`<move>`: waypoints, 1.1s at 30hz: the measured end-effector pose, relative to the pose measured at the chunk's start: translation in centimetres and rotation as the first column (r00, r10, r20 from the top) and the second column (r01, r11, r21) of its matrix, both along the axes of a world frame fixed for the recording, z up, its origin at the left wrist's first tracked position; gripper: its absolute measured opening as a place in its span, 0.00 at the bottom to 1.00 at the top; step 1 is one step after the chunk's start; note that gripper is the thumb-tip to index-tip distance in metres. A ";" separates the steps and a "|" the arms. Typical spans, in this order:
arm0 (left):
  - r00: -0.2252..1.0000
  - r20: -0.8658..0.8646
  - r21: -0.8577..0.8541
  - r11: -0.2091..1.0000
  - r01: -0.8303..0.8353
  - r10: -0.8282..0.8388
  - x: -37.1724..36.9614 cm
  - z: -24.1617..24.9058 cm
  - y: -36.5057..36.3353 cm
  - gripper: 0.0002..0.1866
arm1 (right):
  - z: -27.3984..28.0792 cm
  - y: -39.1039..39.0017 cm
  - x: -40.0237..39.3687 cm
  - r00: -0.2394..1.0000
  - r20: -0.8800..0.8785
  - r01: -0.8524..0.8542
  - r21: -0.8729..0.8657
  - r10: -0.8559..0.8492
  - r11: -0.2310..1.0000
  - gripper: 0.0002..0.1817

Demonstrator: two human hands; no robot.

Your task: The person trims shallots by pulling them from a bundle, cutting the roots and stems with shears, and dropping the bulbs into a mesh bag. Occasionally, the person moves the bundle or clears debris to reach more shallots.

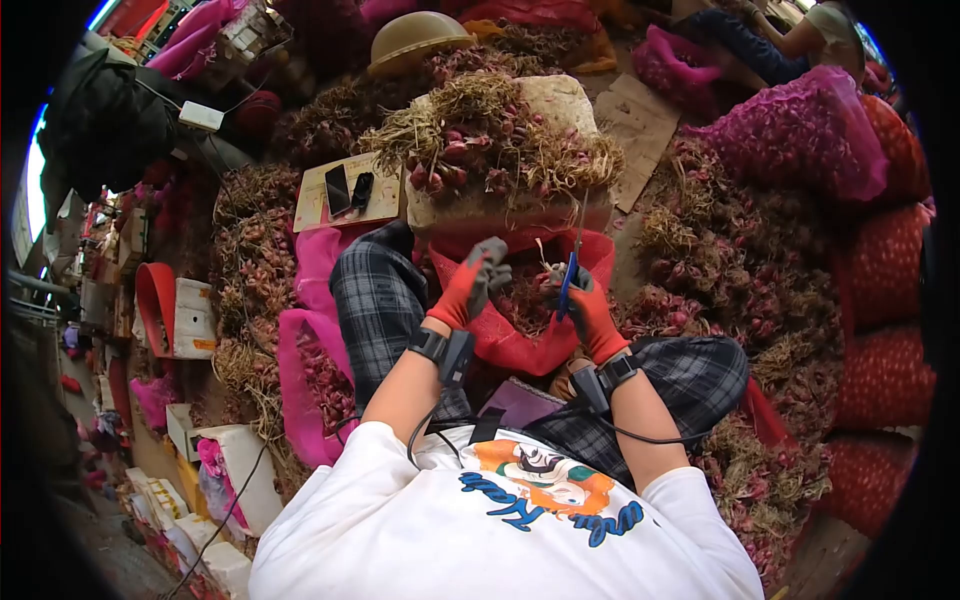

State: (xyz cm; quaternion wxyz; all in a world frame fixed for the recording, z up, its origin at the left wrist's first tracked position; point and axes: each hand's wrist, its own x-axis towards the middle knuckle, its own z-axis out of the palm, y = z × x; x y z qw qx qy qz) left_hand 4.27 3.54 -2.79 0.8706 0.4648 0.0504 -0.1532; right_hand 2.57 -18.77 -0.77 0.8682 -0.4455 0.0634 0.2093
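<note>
While both gloved hands are raised over the red mesh bag [525, 348], the right hand [588, 300] has its fingers closed around the blue handles of a pair of scissors [567, 285], whose blades point up and away from the person. The left hand [482, 275] is over the side of the bag nearer the left knee, apart from the scissors, its fingers partly open and slightly bent. No onion shows in it, though the fingers are small and soft in this view, so a scrap between them might be missed. A pale, stringy bit [545, 262] shows beside the right hand's fingertips; whether they pinch it, I cannot tell.

Small red onions [527, 300] lie inside the bag, between the person's bent legs in checked trousers [378, 300]. Just beyond the bag is a pale block [562, 100] with a heap of onions and dry stalks [485, 140] on top. Beyond the bag to the left, a board [312, 205] holds a phone [337, 190] and a small black item [362, 190].

Left of the bag, a pink mesh bag [300, 385] holds more onions. To the right of the red mesh bag, loose onions with stalks [690, 270] cover the floor. Far beyond it on the right, another person [825, 35] is partly in view.
</note>
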 end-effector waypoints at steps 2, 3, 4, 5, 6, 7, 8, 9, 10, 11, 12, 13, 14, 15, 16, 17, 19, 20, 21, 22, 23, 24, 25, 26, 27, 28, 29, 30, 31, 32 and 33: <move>0.978 -0.095 0.142 0.970 0.199 -0.187 -1.9 -1.1 -2.0 0.27 | -0.5 0.8 -0.3 0.999 0.014 0.035 0.012 -0.035 0.999 0.13; 0.971 -0.054 0.191 0.952 0.238 -0.232 -2.9 -1.2 -3.7 0.27 | -0.7 1.1 -0.4 0.998 0.018 0.053 0.020 -0.054 0.998 0.13; 0.979 -0.070 0.230 0.952 0.201 -0.190 -3.2 -0.8 -4.0 0.25 | -0.2 1.1 -0.3 0.998 0.004 -0.056 0.013 0.056 0.998 0.13; 0.985 -0.084 0.268 0.949 0.167 -0.149 -3.5 -0.5 -4.3 0.23 | -0.6 1.1 -0.5 0.998 0.044 -0.042 -0.068 0.045 0.997 0.13; 0.990 -0.093 0.303 0.944 0.131 -0.108 -3.6 -0.4 -4.4 0.21 | -0.9 1.1 -0.7 0.996 0.086 -0.024 -0.150 0.038 0.988 0.13; 0.990 -0.030 0.364 0.921 0.140 -0.138 -3.4 -0.6 -4.3 0.21 | -1.1 1.0 -0.7 0.991 0.131 -0.004 -0.234 0.035 0.972 0.13; 0.985 0.031 0.423 0.895 0.140 -0.169 -3.2 -0.8 -3.8 0.20 | -1.1 0.3 -0.6 0.997 0.075 -0.001 -0.236 0.019 0.972 0.14; 0.975 0.090 0.482 0.866 0.134 -0.201 -3.0 -0.4 -3.4 0.20 | -0.2 -0.3 -0.4 1.000 0.019 0.001 -0.235 0.004 0.972 0.14; 0.960 0.071 0.628 0.760 0.169 -0.272 -3.1 1.1 -3.1 0.20 | 0.2 -0.5 -0.3 0.999 -0.038 0.002 -0.232 -0.012 0.973 0.15; 0.932 0.179 0.743 0.664 0.083 -0.316 -3.3 0.6 -2.8 0.20 | 0.0 -0.3 -0.2 0.998 -0.064 -0.023 -0.165 0.012 0.986 0.15; 0.884 0.271 0.832 0.554 -0.017 -0.381 -3.5 0.8 -2.7 0.21 | -0.5 -0.1 -0.2 0.996 -0.089 -0.040 -0.094 0.031 0.995 0.16; 0.820 0.351 0.885 0.446 -0.133 -0.453 -3.6 0.9 -2.8 0.21 | -0.8 -0.1 -0.1 0.992 -0.111 -0.055 -0.028 0.052 0.998 0.17; 0.823 0.344 0.898 0.414 -0.148 -0.452 -4.2 1.0 -3.0 0.20 | -1.2 0.2 -0.3 0.996 -0.091 -0.015 -0.014 0.014 1.000 0.18; 0.866 0.263 0.848 0.530 0.003 -0.425 -4.1 0.3 -2.9 0.20 | -1.1 0.0 -0.3 0.996 -0.071 0.052 -0.010 -0.053 0.999 0.18; 0.896 0.174 0.759 0.635 0.142 -0.408 -3.9 -0.8 -2.6 0.21 | -0.8 -0.2 -0.2 0.992 -0.049 0.117 -0.005 -0.117 0.993 0.18; 0.912 0.082 0.638 0.724 0.262 -0.402 -3.8 -1.7 -2.2 0.21 | -0.6 -0.4 0.1 0.983 -0.026 0.180 0.004 -0.180 0.984 0.19; 0.967 -0.002 0.353 0.905 0.238 -0.253 -3.9 -0.7 -1.9 0.23 | -0.6 -1.6 1.0 0.973 0.013 0.232 -0.035 -0.232 0.972 0.17; 0.980 -0.061 0.198 0.960 0.197 -0.188 -3.9 0.0 -1.7 0.24 | -0.8 -2.5 1.3 0.974 0.021 0.225 -0.078 -0.224 0.971 0.16; 0.972 -0.115 0.142 0.965 0.222 -0.206 -3.6 0.3 -1.2 0.24 | 0.1 -2.7 1.4 0.976 0.028 0.219 -0.122 -0.217 0.968 0.16; 0.959 -0.168 0.084 0.966 0.244 -0.228 -3.1 0.7 -0.6 0.25 | 1.5 -2.4 1.0 0.977 -0.055 0.190 -0.196 -0.204 0.962 0.13; 0.943 -0.218 0.024 0.964 0.264 -0.253 -2.7 1.1 -0.2 0.25 | 1.6 -1.9 0.8 0.987 -0.094 0.108 -0.196 -0.128 0.975 0.13; 0.953 -0.161 0.125 0.952 0.278 -0.258 -2.6 2.2 -0.3 0.28 | 1.6 -1.5 0.4 0.990 -0.131 0.028 -0.193 -0.054 0.981 0.13; 0.949 -0.088 0.063 0.949 0.309 -0.303 -2.7 1.9 -0.2 0.30 | 1.6 -1.3 -0.2 0.985 -0.170 -0.053 -0.189 0.021 0.981 0.14; 0.940 -0.012 0.002 0.940 0.342 -0.342 -2.9 1.0 0.0 0.32 | 0.9 -1.0 -0.6 0.980 -0.164 -0.135 -0.125 0.114 0.983 0.15; 0.925 0.065 -0.055 0.924 0.378 -0.374 -2.8 0.2 0.2 0.34 | 0.9 -0.4 -1.0 0.979 -0.148 -0.155 -0.082 0.142 0.985 0.15; 0.919 0.061 0.049 0.920 0.388 -0.391 -2.8 -0.4 0.2 0.35 | 1.0 0.6 -1.5 0.977 -0.132 -0.176 -0.039 0.170 0.984 0.15; 0.911 0.055 0.153 0.905 0.397 -0.408 -2.8 -0.9 0.1 0.36 | 1.0 1.3 -2.0 0.973 -0.117 -0.200 0.003 0.199 0.980 0.15; 0.890 0.020 0.160 0.881 0.446 -0.455 -2.9 -0.6 0.1 0.35 | 0.6 1.6 -2.1 0.995 -0.038 -0.094 -0.100 0.090 0.991 0.15; 0.866 -0.015 0.167 0.853 0.494 -0.499 -2.9 -0.2 0.1 0.35 | 0.4 1.7 -2.1 0.998 -0.015 -0.058 -0.100 0.057 0.993 0.15; 0.868 0.009 0.218 0.848 0.483 -0.497 -3.4 0.0 -0.2 0.31 | 0.3 1.6 -1.9 1.000 0.009 -0.024 -0.098 0.025 0.995 0.15; 0.857 0.014 0.208 0.840 0.502 -0.516 -3.6 0.8 -0.2 0.31 | 0.1 1.4 -1.7 0.999 0.032 0.010 -0.096 -0.007 0.995 0.15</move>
